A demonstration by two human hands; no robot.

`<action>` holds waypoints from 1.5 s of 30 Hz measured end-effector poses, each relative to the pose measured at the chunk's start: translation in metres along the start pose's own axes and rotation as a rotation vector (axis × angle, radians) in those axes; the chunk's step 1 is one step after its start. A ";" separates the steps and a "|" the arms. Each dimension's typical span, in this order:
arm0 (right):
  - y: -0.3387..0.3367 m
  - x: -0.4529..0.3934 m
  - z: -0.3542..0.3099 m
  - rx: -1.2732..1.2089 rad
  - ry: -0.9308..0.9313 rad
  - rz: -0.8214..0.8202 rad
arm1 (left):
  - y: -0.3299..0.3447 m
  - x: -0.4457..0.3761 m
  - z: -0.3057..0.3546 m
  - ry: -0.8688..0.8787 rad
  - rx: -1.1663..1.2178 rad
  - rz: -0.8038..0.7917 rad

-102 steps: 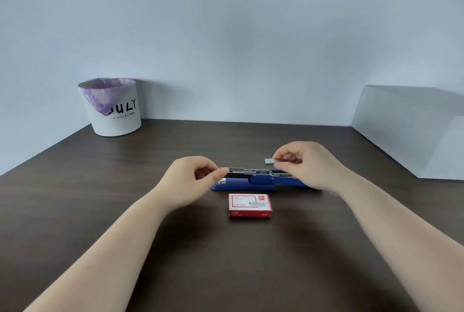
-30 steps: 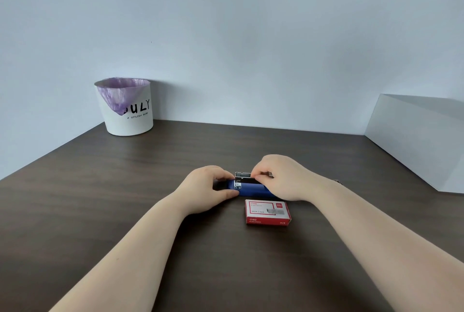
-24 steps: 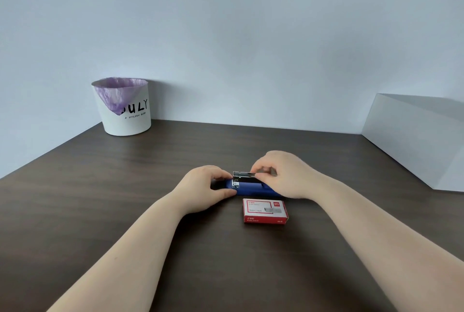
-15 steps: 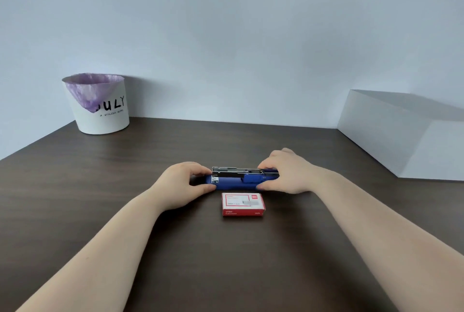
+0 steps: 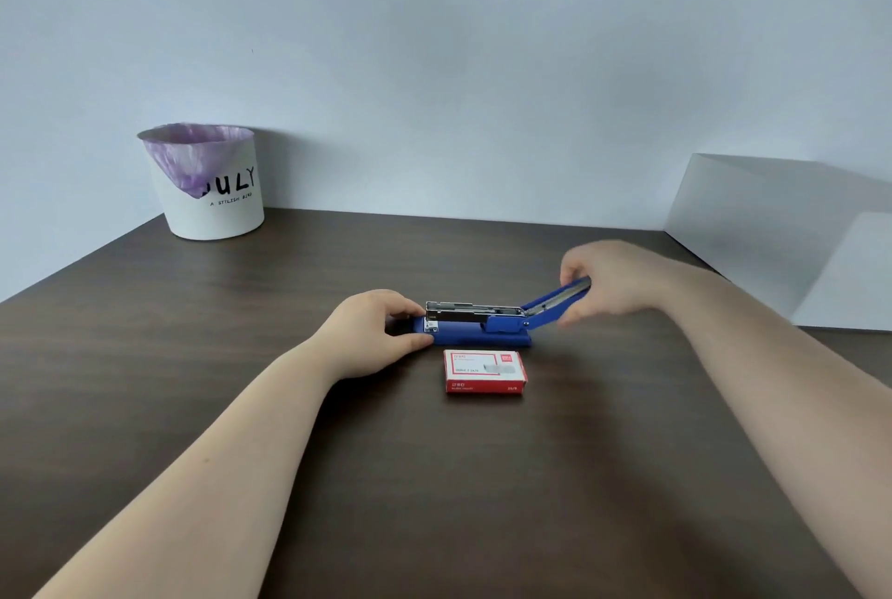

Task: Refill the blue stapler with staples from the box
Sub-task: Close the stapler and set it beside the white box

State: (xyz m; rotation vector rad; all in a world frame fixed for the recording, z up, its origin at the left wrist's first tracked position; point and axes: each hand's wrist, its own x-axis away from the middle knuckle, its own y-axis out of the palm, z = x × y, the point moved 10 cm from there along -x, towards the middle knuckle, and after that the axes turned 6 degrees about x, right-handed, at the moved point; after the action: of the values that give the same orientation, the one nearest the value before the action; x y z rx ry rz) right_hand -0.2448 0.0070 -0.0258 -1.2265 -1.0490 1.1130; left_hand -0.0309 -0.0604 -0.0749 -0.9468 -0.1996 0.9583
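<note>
From the head camera: the left hand is clamped on the front end of the blue stapler, thumb on the near side and fingers over the top, pinning its base to the dark table. The right hand pinches the tip of the stapler's top arm, which is swung back and tilted up behind the hinge, leaving the metal staple channel exposed between the two hands. Whether staples already sit in that channel, I cannot tell. The red staple box lies shut, just on the person's side of the stapler, nearer the left hand's thumb than the right.

My read: the step is closing the arm. Keep the left hand pressing down so the base doesn't skid, swing the arm over squarely, fingertips clear of the channel, and push until it seats.

The count: one stapler, one staple box, two hands, and one white bin well beyond the left hand.
</note>
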 end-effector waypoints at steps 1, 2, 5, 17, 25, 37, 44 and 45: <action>-0.009 0.000 -0.005 -0.007 -0.014 0.040 | 0.000 0.000 0.000 0.000 0.000 0.004; -0.018 0.000 -0.011 -0.013 -0.037 0.079 | -0.001 0.000 0.000 0.002 0.000 0.007; -0.047 0.001 -0.037 -0.079 -0.144 0.223 | -0.001 0.000 0.001 0.010 0.004 0.010; -0.006 -0.009 -0.100 -0.371 -0.239 0.099 | -0.001 0.000 -0.004 -0.011 0.015 0.011; 0.024 -0.001 -0.060 -0.229 -0.139 -0.017 | 0.000 -0.001 -0.002 -0.026 0.019 -0.004; 0.035 0.013 -0.004 -0.473 0.126 0.262 | -0.011 -0.006 -0.004 -0.205 0.003 0.103; 0.044 0.017 0.086 -0.523 0.431 0.408 | 0.013 -0.049 0.078 -0.178 0.028 0.258; 0.046 0.017 0.099 -0.547 0.459 0.421 | 0.025 -0.060 0.093 -0.166 0.028 0.247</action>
State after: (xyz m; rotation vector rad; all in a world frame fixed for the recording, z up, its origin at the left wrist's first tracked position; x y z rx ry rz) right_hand -0.3427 0.0406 -0.0653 -2.0988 -0.7728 0.7970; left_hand -0.1310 -0.0458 -0.0236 -0.8798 -0.2116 1.2662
